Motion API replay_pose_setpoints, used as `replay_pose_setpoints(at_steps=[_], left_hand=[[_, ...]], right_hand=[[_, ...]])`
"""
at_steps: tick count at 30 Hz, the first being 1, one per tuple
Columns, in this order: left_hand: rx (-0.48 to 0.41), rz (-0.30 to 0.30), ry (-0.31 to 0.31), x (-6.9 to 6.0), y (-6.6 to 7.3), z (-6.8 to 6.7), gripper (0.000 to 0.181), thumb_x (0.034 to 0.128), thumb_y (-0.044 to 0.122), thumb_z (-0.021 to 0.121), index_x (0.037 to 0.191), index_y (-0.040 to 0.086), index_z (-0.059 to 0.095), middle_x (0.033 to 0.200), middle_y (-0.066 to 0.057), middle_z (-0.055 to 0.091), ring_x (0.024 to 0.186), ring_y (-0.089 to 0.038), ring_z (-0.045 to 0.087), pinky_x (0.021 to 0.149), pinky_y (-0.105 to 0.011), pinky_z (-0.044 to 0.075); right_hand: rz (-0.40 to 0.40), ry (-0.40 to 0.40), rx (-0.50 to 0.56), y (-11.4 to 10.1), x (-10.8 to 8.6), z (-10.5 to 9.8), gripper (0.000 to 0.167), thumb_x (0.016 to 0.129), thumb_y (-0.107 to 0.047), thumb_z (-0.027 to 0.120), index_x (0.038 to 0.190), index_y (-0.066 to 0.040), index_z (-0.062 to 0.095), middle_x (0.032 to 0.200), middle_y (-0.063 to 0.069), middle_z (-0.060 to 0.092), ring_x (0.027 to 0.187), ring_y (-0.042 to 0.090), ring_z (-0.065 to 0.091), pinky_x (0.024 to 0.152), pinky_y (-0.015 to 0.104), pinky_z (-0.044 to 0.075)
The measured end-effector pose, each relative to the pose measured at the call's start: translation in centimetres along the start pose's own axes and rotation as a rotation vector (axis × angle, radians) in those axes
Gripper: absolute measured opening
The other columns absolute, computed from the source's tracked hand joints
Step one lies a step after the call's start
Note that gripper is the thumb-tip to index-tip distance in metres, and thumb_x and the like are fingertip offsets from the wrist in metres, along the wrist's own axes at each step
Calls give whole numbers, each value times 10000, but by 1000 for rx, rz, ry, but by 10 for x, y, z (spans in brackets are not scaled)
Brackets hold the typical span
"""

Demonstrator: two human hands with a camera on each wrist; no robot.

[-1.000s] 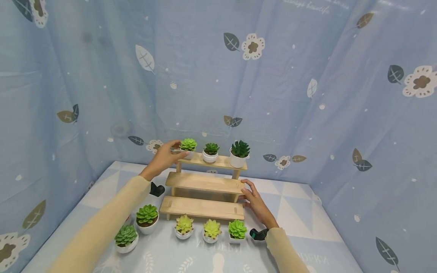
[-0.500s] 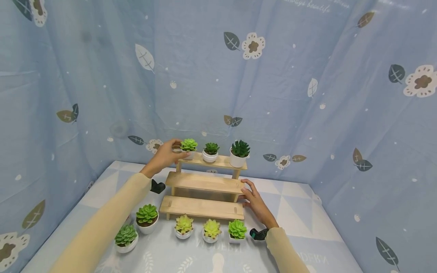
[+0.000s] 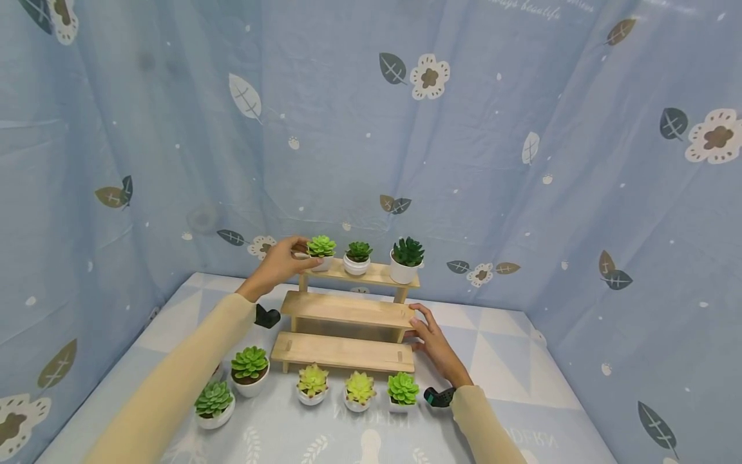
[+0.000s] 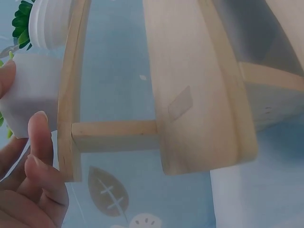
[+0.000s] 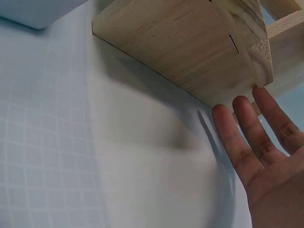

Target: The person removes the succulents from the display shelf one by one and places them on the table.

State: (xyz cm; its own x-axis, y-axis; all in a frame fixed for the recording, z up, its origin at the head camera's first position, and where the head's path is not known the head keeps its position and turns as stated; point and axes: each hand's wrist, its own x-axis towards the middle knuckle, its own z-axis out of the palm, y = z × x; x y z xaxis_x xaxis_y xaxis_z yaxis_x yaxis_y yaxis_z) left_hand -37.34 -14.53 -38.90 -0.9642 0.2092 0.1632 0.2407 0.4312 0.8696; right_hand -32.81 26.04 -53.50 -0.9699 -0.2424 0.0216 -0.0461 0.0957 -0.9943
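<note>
At the left end of the top step, my left hand (image 3: 280,263) grips the white square pot (image 4: 33,90) of a bright green succulent (image 3: 321,246). Thumb and fingers lie on opposite sides of that pot, which stands on the board. The wooden three-step plant stand (image 3: 348,307) is also touched by my right hand (image 3: 435,341), at the right end of its middle step. Fairly straight fingers (image 5: 230,137) reach the wood there in the right wrist view. A small dark green succulent (image 3: 357,258) and a taller one (image 3: 406,261) share the top step.
In front of the stand, two yellow-green succulents (image 3: 312,385) and a bright green one (image 3: 402,392) form a row. More potted succulents (image 3: 250,370) stand at the left, one mostly hidden by the left sleeve. A patterned blue curtain (image 3: 359,129) rises behind the table.
The left hand and its potted succulent have shifted very slightly to the right along the top step. My right hand stays at the middle step.
</note>
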Motion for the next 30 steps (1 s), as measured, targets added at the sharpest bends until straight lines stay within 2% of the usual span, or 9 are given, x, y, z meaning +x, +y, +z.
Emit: replay_pose_setpoints(at_steps=[8, 16, 21, 30], left_hand=[[34, 29, 17, -7, 0, -5, 766, 898, 456, 802, 1502, 99, 493, 1380, -167, 536, 1186, -360, 562, 913, -515, 525], [51, 49, 41, -14, 0, -9, 737, 887, 481, 805, 1478, 134, 532, 1347, -129, 566, 1094, -302, 557, 853, -478, 514], [75, 48, 58, -18, 1, -13, 756, 882, 514, 796, 1485, 144, 529, 1342, -123, 557, 1067, -290, 551, 830, -468, 510], [80, 72, 53, -31, 0, -18, 751, 881, 525, 792, 1479, 155, 528, 1326, -120, 554, 1031, -284, 557, 803, -460, 507]], right_hand=[[-4, 0, -1, -1, 1, 1, 451, 1074, -448, 536, 1496, -363, 402, 1419, 170, 528, 1126, 300, 611, 869, 439, 531], [9, 10, -5, 2, 2, 0, 443, 1071, -471, 528, 1490, -390, 407, 1394, 160, 547, 1122, 290, 610, 859, 430, 525], [4, 13, -9, 0, 1, 0, 468, 1072, -462, 531, 1511, -368, 396, 1391, 165, 545, 1121, 294, 608, 846, 421, 522], [13, 15, -15, 0, -1, 1, 479, 1073, -461, 531, 1520, -361, 391, 1409, 167, 527, 1143, 328, 592, 846, 418, 516]])
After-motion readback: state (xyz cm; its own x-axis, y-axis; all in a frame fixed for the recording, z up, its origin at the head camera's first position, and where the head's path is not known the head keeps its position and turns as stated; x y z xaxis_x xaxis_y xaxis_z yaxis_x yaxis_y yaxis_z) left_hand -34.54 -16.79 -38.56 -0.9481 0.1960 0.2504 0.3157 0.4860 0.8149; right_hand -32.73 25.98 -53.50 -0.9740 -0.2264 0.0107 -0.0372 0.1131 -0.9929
